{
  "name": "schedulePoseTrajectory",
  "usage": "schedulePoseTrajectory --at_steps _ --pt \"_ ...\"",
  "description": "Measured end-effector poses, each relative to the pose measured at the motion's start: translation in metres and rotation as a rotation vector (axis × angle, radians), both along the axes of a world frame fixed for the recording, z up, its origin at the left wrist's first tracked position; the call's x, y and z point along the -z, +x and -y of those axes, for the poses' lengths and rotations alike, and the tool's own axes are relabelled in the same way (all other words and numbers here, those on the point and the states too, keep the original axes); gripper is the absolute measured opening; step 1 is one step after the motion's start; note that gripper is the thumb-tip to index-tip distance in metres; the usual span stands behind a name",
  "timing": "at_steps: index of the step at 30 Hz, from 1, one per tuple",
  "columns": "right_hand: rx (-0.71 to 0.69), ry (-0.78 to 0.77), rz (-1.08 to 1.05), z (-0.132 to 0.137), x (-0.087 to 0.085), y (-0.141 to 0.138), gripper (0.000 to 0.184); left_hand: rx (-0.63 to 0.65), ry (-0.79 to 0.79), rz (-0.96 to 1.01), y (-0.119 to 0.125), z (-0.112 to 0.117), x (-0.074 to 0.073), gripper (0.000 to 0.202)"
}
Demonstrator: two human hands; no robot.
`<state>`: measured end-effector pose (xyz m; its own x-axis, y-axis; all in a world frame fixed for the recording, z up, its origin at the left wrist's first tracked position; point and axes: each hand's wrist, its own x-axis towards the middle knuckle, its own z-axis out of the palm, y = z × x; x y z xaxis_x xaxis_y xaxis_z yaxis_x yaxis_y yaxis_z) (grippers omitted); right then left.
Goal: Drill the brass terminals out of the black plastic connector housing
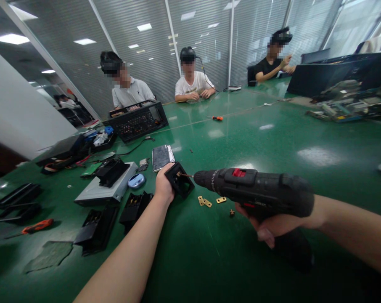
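Observation:
My right hand (pixel 272 229) is wrapped round the handle of a black cordless drill (pixel 256 189), which points left. Its thin bit (pixel 187 175) reaches into a black plastic housing (pixel 181 185); whether it sits in a screw I cannot tell. My left hand (pixel 164 183) grips that housing by its left side, tilted above the table. A small brass piece shows inside the housing near the bit. Below the drill's front lie several flat brass plates (pixel 207 203) with holes, and a small brass terminal (pixel 231 213).
Left of my arm are more black housings (pixel 96 227), a silver metal box (pixel 107 189), a blue round lid (pixel 136 181) and an orange screwdriver (pixel 37 226). A second screwdriver (pixel 218 118) lies farther back. Several people sit across the green table (pixel 272 147); circuit boards (pixel 348 103) are piled at right.

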<state>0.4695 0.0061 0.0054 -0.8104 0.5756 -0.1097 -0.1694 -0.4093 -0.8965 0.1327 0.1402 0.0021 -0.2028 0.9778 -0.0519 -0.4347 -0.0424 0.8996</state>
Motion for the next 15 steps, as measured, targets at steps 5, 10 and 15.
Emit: schedulePoseTrajectory --at_steps 5,10,15 --pt "-0.008 0.025 -0.004 0.0005 0.0029 0.0025 0.067 -0.014 -0.006 0.004 0.0 -0.0003 -0.0006 0.031" --pt "-0.007 0.024 0.013 -0.0002 0.0031 0.0033 0.072 -0.022 0.006 -0.014 0.0014 0.0011 -0.0016 0.032" --pt "0.0 0.036 0.013 0.0005 -0.0016 0.0017 0.066 -0.024 0.007 -0.003 0.002 0.0019 -0.0023 0.034"
